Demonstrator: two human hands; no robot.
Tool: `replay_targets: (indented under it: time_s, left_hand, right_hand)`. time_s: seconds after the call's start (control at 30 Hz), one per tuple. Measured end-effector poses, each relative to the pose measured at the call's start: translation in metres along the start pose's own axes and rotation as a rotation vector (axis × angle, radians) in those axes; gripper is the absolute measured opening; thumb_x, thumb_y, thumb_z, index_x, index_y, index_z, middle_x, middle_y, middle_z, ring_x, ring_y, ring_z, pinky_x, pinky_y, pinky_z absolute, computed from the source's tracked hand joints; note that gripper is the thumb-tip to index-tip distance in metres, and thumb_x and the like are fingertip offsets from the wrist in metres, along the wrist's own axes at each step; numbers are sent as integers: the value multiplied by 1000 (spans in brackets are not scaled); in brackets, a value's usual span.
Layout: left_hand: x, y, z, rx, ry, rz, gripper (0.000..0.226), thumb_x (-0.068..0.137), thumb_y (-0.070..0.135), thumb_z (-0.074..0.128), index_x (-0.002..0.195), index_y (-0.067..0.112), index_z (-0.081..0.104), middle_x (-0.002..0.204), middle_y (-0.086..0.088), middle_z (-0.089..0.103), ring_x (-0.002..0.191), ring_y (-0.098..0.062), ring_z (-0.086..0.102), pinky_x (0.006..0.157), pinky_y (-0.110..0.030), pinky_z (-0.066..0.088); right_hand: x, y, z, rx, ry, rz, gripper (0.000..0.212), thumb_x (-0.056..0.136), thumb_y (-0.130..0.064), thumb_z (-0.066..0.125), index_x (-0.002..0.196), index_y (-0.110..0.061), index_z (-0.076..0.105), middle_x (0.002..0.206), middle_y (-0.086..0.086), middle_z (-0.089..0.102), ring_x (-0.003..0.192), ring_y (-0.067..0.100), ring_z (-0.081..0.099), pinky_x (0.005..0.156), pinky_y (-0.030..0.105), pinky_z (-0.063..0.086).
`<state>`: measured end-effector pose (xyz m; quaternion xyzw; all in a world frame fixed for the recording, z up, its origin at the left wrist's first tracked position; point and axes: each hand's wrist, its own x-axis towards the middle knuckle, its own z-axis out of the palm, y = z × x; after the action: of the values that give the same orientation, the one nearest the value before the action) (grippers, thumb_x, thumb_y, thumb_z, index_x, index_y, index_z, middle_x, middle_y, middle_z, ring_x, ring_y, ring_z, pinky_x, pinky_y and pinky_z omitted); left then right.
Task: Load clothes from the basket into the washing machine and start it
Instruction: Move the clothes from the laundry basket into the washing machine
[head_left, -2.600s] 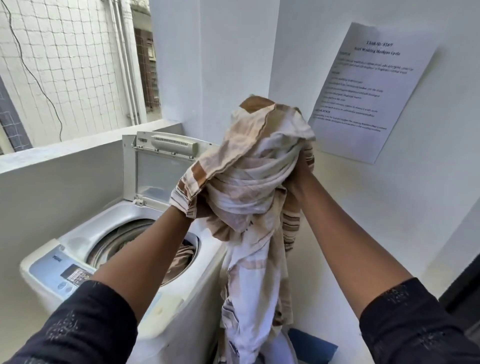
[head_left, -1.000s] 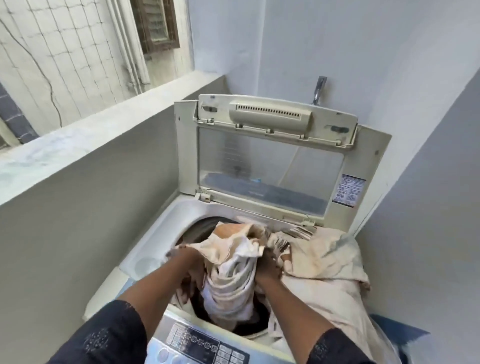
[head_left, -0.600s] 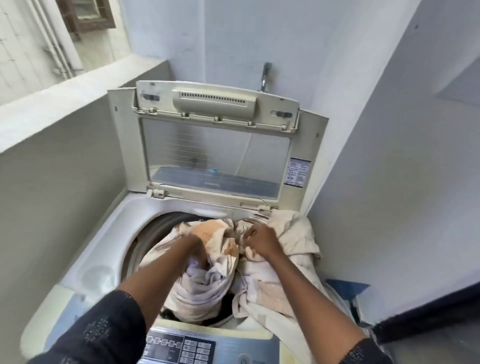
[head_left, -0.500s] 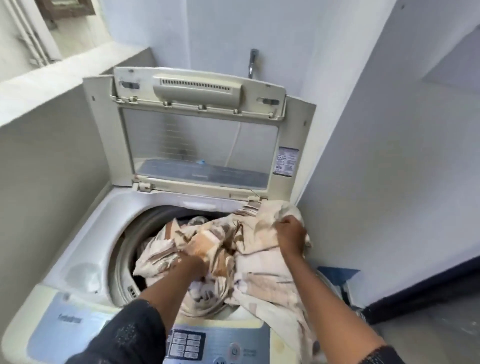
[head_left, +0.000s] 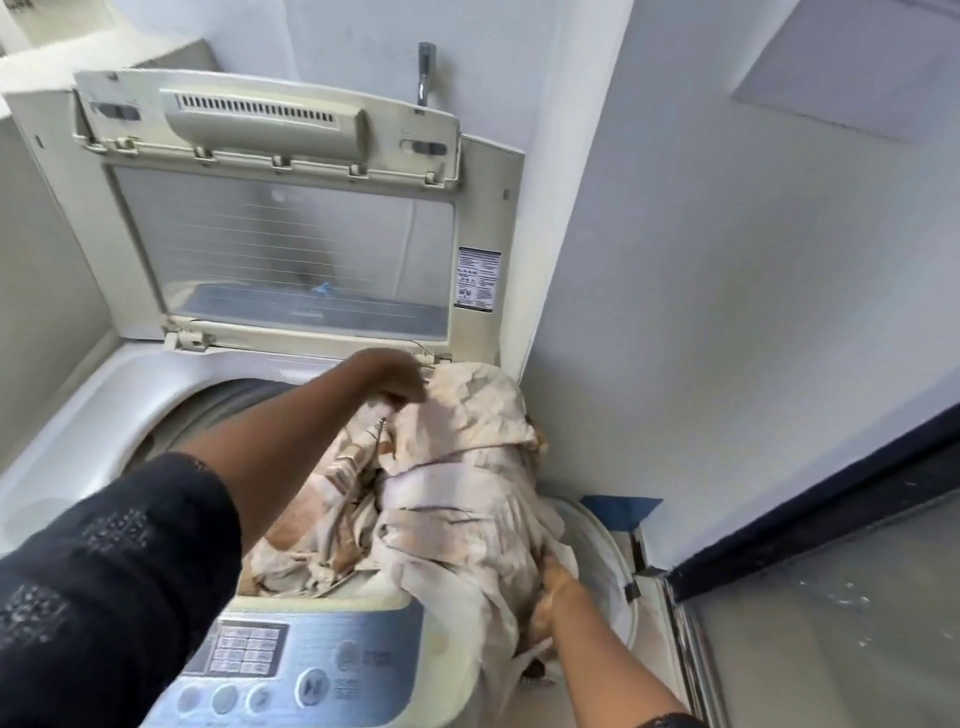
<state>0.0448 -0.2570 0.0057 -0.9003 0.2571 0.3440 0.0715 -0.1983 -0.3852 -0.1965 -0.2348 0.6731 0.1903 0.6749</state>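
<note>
1. Hands swap versus half a second ago: left hand (head_left: 397, 382) is out of the drum (head_left: 223, 410), now curled on cloth (head_left: 467, 467) at the washer (head_left: 104, 415) opening's back right corner.
2. Right hand (head_left: 553, 592) is down at the right edge, clamped on the hanging tail.
3. Cloth: half in drum, half draped over that edge.
4. Likely next: lift tail in; lid (head_left: 291, 244) open, start not yet done.

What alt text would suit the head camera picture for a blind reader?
Two hands hold a cream and brown cloth half inside an open top-loading washing machine. The left hand grips it near the raised lid; the right hand grips the part hanging over the machine's right side.
</note>
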Motion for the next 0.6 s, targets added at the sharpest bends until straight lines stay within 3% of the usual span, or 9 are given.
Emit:
replay_targets:
  time_s: [0.03, 0.1, 0.13, 0.2, 0.3, 0.4, 0.5, 0.53, 0.6]
  left_hand:
    - [1, 24, -5, 39, 153, 97, 29, 89, 27, 56, 71, 5, 62, 75, -10, 68, 60, -23, 60, 60, -27, 44]
    - [0, 80, -3, 159, 306, 327, 43, 85, 47, 60, 103, 8, 67, 105, -15, 68, 100, -31, 63, 82, -31, 46]
    - [0, 105, 11, 227, 291, 402, 60, 77, 59, 63, 118, 15, 62, 123, -13, 61, 118, -31, 54, 95, -35, 42]
    - [14, 133, 48, 350, 190, 381, 99, 60, 71, 69, 141, 23, 38, 148, -9, 37, 141, -32, 26, 112, -57, 18]
    - [29, 139, 91, 427, 145, 306, 112, 63, 67, 70, 149, 16, 19, 156, -12, 18, 147, -32, 0, 104, -73, -14]
    - [26, 147, 105, 531, 230, 241, 109, 73, 70, 59, 151, 11, 12, 156, -17, 21, 147, -35, 3, 105, -71, -14]
    - [27, 149, 111, 551, 280, 170, 100, 82, 66, 50, 152, 10, 3, 157, -18, 18, 146, -40, 3, 105, -71, -11]
    - [26, 151, 110, 560, 286, 147, 96, 84, 64, 49, 151, 8, 9, 157, -19, 15, 146, -41, 2, 104, -72, -10]
    - [20, 156, 103, 534, 265, 143, 84, 83, 64, 50, 145, 11, 31, 152, -18, 29, 144, -40, 18, 104, -75, -1]
  right_hand:
    - [6, -4, -3, 55, -76, -26, 119, 50, -82, 64, 146, -23, 26, 152, 10, 30, 136, 41, 32, 102, 68, 24]
    - [-18, -4, 2, 142, -228, -49, 98, 61, -64, 70, 139, -16, 36, 151, 13, 32, 136, 41, 32, 105, 65, 25]
    - [-14, -9, 4, 212, -227, -20, 88, 69, -50, 69, 142, -14, 37, 151, 15, 33, 136, 41, 31, 109, 62, 25]
    - [-26, -14, 2, 325, -303, -23, 57, 93, -33, 47, 144, -10, 35, 151, 18, 31, 140, 38, 26, 117, 52, 18]
    - [-22, -33, 0, 320, -305, -191, 45, 101, -28, 30, 139, -5, 41, 144, 15, 40, 140, 35, 27, 117, 45, 17]
    - [-18, -57, -2, 235, -283, -422, 33, 96, -22, 37, 110, -3, 61, 117, 19, 57, 120, 36, 50, 113, 46, 31]
    - [-14, -79, 5, 138, -380, -651, 5, 66, -8, 61, 69, -7, 58, 75, 13, 60, 71, 26, 59, 87, 43, 53]
    - [-33, -81, 8, 131, -421, -692, 13, 61, 0, 60, 61, -7, 48, 60, 9, 55, 57, 22, 56, 67, 33, 55]
    - [-60, -90, 10, 109, -454, -778, 28, 69, 18, 37, 55, -5, 38, 39, 1, 47, 40, 18, 49, 40, 15, 42]
